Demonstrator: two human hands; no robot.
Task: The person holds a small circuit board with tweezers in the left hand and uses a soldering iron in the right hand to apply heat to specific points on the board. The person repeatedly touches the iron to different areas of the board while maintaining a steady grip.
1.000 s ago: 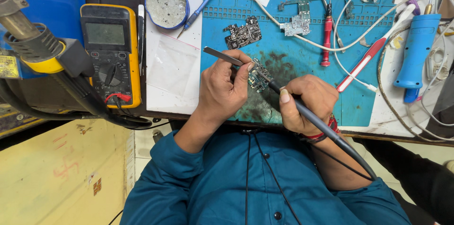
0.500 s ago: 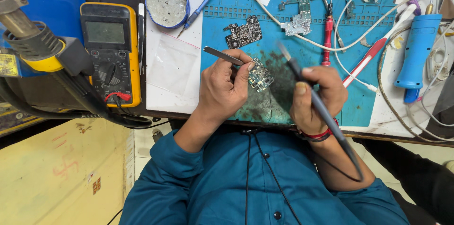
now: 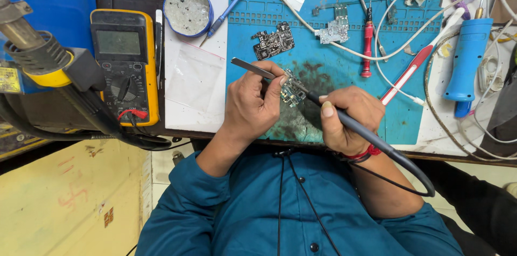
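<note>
My left hand grips metal tweezers whose tips press a small circuit board down on the blue work mat. My right hand holds a dark soldering iron like a pen, its tip touching the small board. The iron's black cord loops down past my right wrist. Both hands rest at the mat's near edge, close together.
On the mat lie a black circuit board, a silver one and a red screwdriver. A round tin, yellow multimeter and hot-air nozzle sit left; a blue tool and white cables right.
My right hand lifted the iron away from the board half a second ago and has now brought its tip back down onto it. The left hand has stayed put.
</note>
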